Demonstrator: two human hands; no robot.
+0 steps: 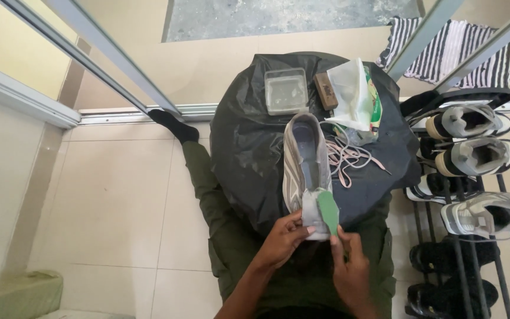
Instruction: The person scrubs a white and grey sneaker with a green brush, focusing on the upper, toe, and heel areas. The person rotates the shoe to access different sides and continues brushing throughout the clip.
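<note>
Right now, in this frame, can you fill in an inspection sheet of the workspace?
Surface: black plastic sheet spread over the person's lap, on a beige tiled floor.
Job's things: grey sneaker, laces out, heel toward the person; green insole sticking out at the heel.
Clutter: clear plastic container, brown brush, white plastic bag, loose pink laces.
Grippers: left hand holds the sneaker's heel; right hand pinches the insole with its fingers.
Cables: nothing seen.
Surroundings: shoe rack with several shoes at right, striped cloth, sliding door track.
</note>
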